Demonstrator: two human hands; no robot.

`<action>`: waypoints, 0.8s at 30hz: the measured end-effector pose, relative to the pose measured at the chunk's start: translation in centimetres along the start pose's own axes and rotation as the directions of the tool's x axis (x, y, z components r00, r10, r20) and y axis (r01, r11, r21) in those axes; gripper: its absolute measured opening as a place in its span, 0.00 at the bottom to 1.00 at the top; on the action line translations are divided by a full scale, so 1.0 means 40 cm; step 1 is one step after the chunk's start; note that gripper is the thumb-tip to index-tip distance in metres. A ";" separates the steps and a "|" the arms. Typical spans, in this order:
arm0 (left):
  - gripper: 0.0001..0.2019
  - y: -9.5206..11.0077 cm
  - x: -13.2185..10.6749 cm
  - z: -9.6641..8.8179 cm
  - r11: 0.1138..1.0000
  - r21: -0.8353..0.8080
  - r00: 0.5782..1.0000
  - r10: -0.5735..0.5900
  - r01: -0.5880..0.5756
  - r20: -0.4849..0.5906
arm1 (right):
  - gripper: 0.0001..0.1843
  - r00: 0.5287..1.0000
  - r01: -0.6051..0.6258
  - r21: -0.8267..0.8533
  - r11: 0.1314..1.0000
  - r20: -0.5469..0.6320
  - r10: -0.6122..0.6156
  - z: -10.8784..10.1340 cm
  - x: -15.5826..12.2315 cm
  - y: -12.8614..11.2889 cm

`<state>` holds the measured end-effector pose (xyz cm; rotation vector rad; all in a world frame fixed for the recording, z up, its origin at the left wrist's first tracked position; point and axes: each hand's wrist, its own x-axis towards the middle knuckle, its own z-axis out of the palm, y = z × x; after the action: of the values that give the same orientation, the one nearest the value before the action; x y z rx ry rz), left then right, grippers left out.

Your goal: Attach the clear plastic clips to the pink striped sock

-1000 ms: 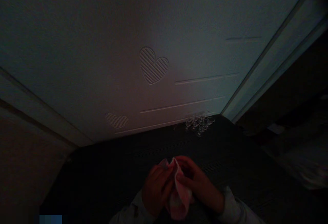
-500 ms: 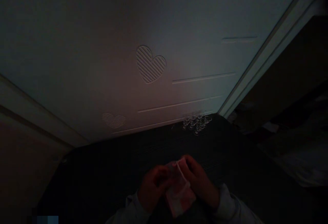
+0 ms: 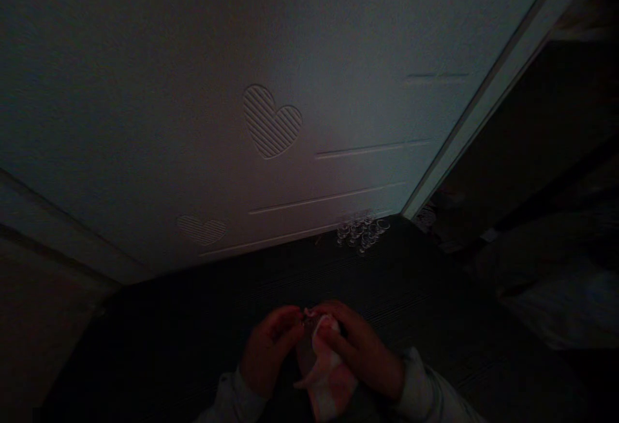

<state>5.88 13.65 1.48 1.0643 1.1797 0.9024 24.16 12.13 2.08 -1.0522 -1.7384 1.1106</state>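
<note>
In dim light my right hand [image 3: 360, 345] grips a pink and white cloth [image 3: 333, 374], its thumb lying over the fabric and the lower part hanging down. Close by on the left, my left hand [image 3: 271, 345] has its thumb and fingertips drawn together at the cloth's upper left side. A faint shiny bit shows at those fingertips, too dark to name. Both hands are above a dark tabletop [image 3: 217, 300]. Farther off, a cluster of small clear stemmed glasses [image 3: 360, 233] stands on it against the white panel.
A white panel [image 3: 193, 120] with carved hearts and grooves rises behind the table. Its frame [image 3: 464, 126] runs along the right. Beyond the table's right side lie dim, pale items [image 3: 570, 307] that I cannot make out.
My left hand has moved slightly left, and its fingertips have come up to the cloth's top edge. My right thumb now presses over the cloth, which has folded differently. The view has shifted slightly.
</note>
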 end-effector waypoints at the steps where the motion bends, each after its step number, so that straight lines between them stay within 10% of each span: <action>1: 0.15 0.000 0.005 -0.005 1.000 -0.011 0.999 -0.004 0.004 -0.033 | 0.16 1.000 -0.005 0.009 1.000 0.028 0.005 0.000 -0.003 0.002; 10: 0.13 -0.017 0.025 -0.026 0.999 -0.053 0.997 -0.017 0.013 -0.072 | 0.25 0.974 -0.222 0.373 0.901 0.134 0.184 -0.002 -0.019 0.007; 24: 0.11 -0.010 0.011 -0.019 0.990 -0.130 0.994 -0.040 0.052 0.098 | 0.06 0.975 -0.205 -0.013 0.979 -0.091 0.203 -0.006 -0.010 0.009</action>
<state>5.23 14.09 0.94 0.9582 1.0469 0.8727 24.60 11.94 1.73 -1.2982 -1.6027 1.1531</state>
